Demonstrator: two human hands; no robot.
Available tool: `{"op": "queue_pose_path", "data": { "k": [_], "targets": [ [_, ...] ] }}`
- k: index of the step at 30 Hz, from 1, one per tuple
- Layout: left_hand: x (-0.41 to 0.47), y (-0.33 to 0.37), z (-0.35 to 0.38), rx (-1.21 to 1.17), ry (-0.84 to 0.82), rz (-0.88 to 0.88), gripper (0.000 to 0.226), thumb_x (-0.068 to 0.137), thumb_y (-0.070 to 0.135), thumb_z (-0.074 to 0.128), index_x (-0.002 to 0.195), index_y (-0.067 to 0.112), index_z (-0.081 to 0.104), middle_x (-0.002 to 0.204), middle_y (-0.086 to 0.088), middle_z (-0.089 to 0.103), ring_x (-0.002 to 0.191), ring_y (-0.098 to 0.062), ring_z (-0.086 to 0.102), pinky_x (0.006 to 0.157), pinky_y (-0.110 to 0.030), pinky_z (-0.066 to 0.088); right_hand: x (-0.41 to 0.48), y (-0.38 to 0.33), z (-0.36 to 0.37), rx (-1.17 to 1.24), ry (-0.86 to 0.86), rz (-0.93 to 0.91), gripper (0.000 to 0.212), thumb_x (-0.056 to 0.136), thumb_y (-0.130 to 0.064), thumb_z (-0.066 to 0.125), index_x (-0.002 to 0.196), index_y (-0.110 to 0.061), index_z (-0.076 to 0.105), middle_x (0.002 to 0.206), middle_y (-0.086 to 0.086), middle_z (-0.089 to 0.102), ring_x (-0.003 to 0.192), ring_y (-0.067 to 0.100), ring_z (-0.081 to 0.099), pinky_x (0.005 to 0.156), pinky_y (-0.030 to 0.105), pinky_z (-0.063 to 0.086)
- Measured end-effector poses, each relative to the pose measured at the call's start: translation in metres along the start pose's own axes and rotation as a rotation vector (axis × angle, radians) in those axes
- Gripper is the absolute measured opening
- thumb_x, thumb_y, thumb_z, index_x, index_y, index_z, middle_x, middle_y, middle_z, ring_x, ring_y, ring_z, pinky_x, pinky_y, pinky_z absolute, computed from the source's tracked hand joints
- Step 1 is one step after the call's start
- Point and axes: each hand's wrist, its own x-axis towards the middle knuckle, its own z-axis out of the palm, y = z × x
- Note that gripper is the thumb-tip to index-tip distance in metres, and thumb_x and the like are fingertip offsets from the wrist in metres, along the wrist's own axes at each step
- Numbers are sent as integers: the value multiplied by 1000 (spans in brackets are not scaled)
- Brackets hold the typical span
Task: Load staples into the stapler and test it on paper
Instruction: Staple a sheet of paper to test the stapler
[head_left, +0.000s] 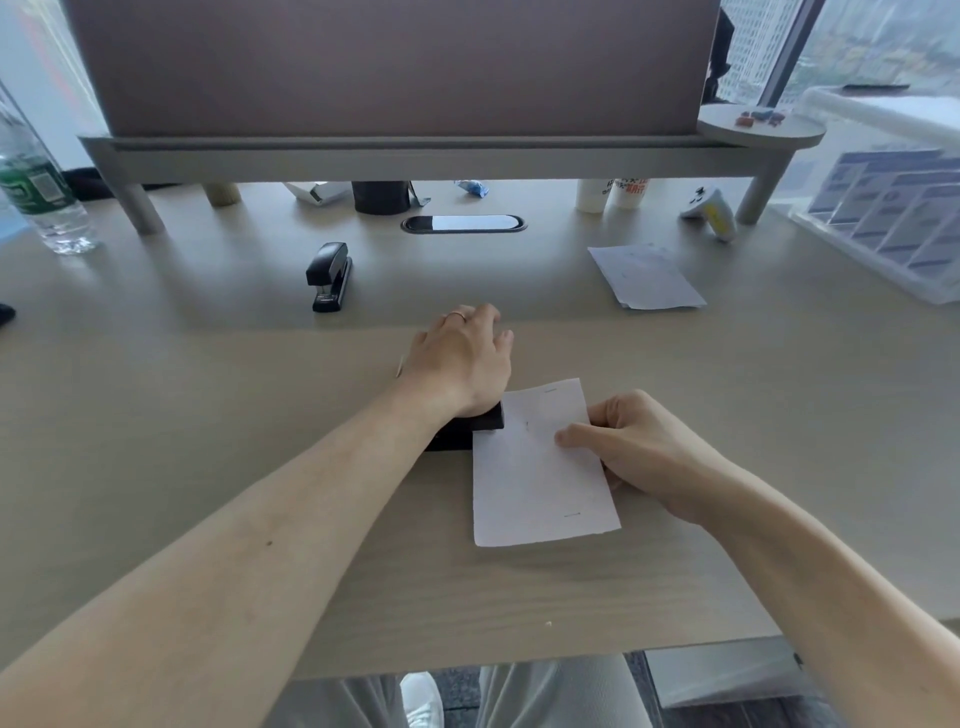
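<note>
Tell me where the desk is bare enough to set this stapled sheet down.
Bare: the near desk left of the left hand, up to the spare stapler; also the strip right of the right hand, below the loose papers. Crowded: under the shelf.

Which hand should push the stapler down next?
The left hand: its wrist already rests on the black stapler beneath it, while the right hand is busy pinching the white paper sheet in place.
</note>
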Motion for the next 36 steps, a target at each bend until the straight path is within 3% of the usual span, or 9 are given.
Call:
{"op": "queue_pose_path", "data": {
  "k": [7, 12, 18, 36],
  "targets": [
    [0, 1, 2, 26, 41, -17, 46, 107, 39, 29, 146, 20, 45, 153, -5, 48, 144, -26, 40, 115, -43, 29, 3, 3, 0, 3, -4, -13, 20, 97, -16, 65, 97, -7, 83, 88, 5, 84, 79, 21, 82, 71, 30, 63],
    [-1, 2, 3, 68, 49, 3, 43, 107, 37, 30, 142, 20, 48, 150, -5, 50, 141, -27, 43, 113, -44, 30, 2, 4, 0, 18, -2, -16, 19, 98, -16, 65, 97, -9, 83, 88, 4, 84, 78, 19, 82, 67, 27, 62],
    [-3, 4, 3, 125, 58, -24, 37, 106, 33, 27, 125, 19, 54, 136, -6, 58, 132, -31, 48, 108, -46, 34, 3, 6, 1, 8, 8, -37, 20, 97, -16, 64, 96, -8, 83, 87, 5, 84, 79, 21, 82, 75, 33, 65],
    [-4, 6, 13, 192, 150, 63, 32, 106, 29, 30, 119, 17, 56, 131, -7, 59, 127, -31, 49, 105, -46, 34, 4, 9, 0, 54, -24, -51, 19, 99, -15, 64, 100, -7, 82, 88, 6, 84, 77, 21, 82, 60, 24, 60]
  ]
}}
